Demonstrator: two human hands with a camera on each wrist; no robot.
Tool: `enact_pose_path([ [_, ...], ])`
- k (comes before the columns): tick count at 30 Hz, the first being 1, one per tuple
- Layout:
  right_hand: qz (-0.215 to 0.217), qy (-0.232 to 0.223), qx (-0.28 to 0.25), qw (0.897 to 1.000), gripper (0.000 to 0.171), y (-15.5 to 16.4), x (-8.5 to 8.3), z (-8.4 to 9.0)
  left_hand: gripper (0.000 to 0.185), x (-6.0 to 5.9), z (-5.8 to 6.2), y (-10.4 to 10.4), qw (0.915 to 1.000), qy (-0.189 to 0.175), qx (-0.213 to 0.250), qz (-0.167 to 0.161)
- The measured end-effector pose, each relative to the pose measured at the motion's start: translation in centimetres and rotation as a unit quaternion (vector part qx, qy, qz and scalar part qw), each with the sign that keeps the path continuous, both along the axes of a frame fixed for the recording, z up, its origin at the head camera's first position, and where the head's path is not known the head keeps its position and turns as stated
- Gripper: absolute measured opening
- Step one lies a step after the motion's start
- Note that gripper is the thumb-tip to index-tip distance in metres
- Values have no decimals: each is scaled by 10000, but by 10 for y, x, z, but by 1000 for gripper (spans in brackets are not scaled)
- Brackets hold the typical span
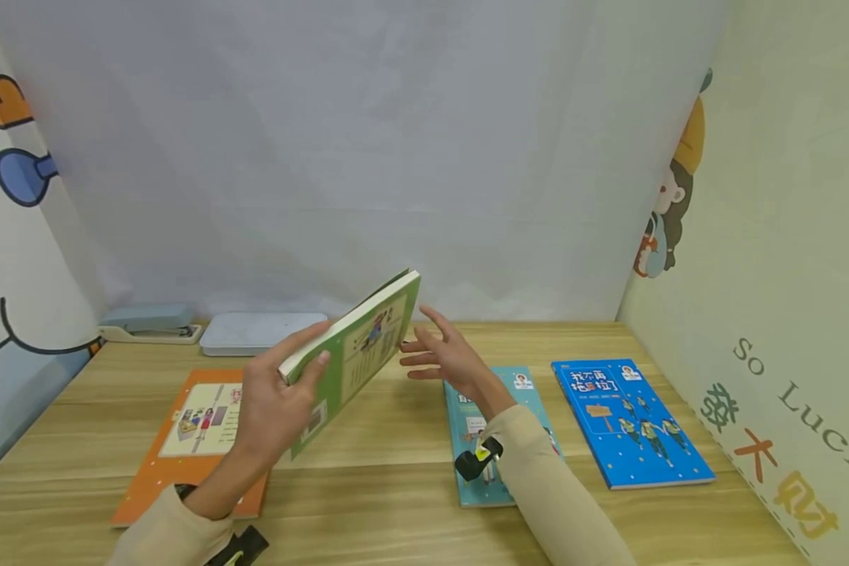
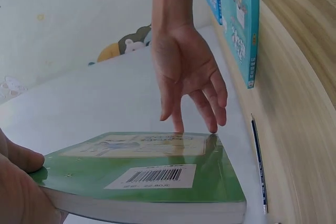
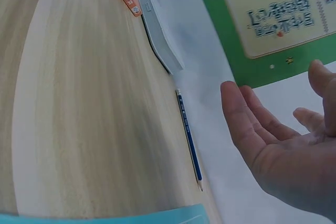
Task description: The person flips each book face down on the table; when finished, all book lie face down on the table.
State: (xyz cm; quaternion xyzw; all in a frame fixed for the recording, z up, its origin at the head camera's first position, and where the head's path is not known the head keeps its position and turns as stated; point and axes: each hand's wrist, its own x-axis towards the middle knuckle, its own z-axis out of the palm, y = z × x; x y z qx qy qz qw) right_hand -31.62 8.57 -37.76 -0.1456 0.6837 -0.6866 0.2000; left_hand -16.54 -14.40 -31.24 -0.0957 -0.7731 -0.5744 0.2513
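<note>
Gripping hand: left hand (image 1: pixel 276 401), thumb laid on the back cover and fingers behind, pinching the near end of the green book, to the left of the teal book.
Green book (image 1: pixel 357 354): raised above the table (image 1: pixel 361 503), to the left of the teal book, tilted with its far end higher; the back cover shows a barcode (image 2: pixel 152 176).
Reaching hand: right hand (image 1: pixel 460 362), above the far end of the teal book, fingers spread and fairly straight, holding nothing; the fingertips come right up to the green book's far edge, and I cannot tell whether they touch it.
Teal book (image 1: pixel 470 436): flat on the table, partly hidden under the right forearm.
Blue book (image 1: pixel 633 424): flat, near the teal book on its right.
Orange book (image 1: pixel 170 479): flat, well to the left of the teal book, partly covered by the left arm.
Pencil (image 3: pixel 190 137): beyond the teal book and to its left, by the back wall (image 1: pixel 396 157).
Pale case (image 1: pixel 240 330): farther left of the teal book, also at the back.
Stapler (image 1: pixel 148 321): left of that case, farthest from the teal book.
</note>
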Motion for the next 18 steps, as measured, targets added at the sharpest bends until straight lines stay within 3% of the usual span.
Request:
enact_pose_path([
  [6,91,-111,-106,9998,58,-4,1,-9,39,3,4,-1,9999,-72,92,-60],
  [10,341,-295,-695,9966,53,-9,2,-14,39,4,7,-2,9998,-130,100,-80],
  [14,614,-638,-1631,9826,49,-14,6,-20,39,4,10,-3,9995,-278,143,-74],
  [18,729,-866,-2217,9685,51,-18,9,-25,39,4,11,-3,9991,-309,240,-134],
])
